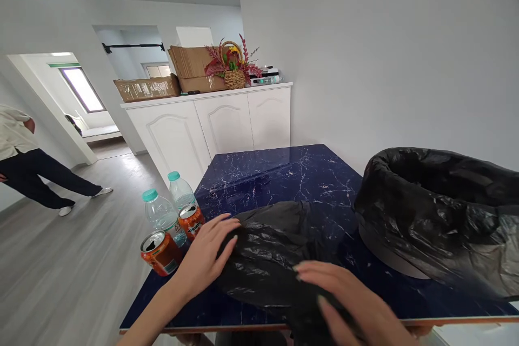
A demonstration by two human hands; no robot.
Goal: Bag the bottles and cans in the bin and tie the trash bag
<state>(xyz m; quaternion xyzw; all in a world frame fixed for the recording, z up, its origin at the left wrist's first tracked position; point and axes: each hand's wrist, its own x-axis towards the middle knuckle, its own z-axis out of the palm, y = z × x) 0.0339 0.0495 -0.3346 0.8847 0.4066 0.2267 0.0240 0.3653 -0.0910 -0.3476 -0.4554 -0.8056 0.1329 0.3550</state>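
A black plastic bag (267, 259) lies spread on the dark blue marbled table (279, 178), its near end hanging toward the front edge. My left hand (208, 251) is at the bag's left edge, fingers stretched out and holding nothing. Over the bag's right side is my right hand (344, 294), its fingers extended and thumb apart. Close by my left hand stand two orange soda cans, one nearer (162, 253) and one farther (191, 220), both with opened tops. Behind them are two clear bottles with teal caps (160, 211) (180, 189).
To the right stands a bin lined with a black bag (430, 216), the liner folded over its rim. Beyond the table are a white cabinet (227, 124), cardboard boxes (150, 88) and a flower basket (234, 77). A person (36, 165) stands at the far left.
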